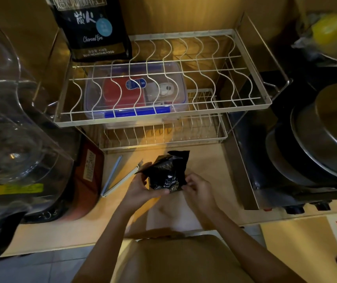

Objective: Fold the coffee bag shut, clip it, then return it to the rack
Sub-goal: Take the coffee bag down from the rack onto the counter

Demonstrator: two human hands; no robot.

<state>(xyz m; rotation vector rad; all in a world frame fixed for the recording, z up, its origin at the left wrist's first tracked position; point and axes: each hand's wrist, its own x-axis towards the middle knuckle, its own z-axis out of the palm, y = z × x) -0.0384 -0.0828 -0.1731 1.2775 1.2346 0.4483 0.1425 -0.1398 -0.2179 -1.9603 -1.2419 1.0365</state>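
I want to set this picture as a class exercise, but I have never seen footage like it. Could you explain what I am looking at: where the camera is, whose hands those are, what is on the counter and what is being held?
There is one picture, taken by a wide-angle camera worn on a person's head, looking forward and down. No machine is involved: the two bare arms are the wearer's own. The left hand and right hand together hold a small black coffee bag just above the wooden counter; its top looks crumpled and not yet clipped. To its left on the counter lies a long pale sealing clip, open. Behind stands a two-tier wire rack with a larger black coffee bag on the top tier and a plastic box on the tier below.
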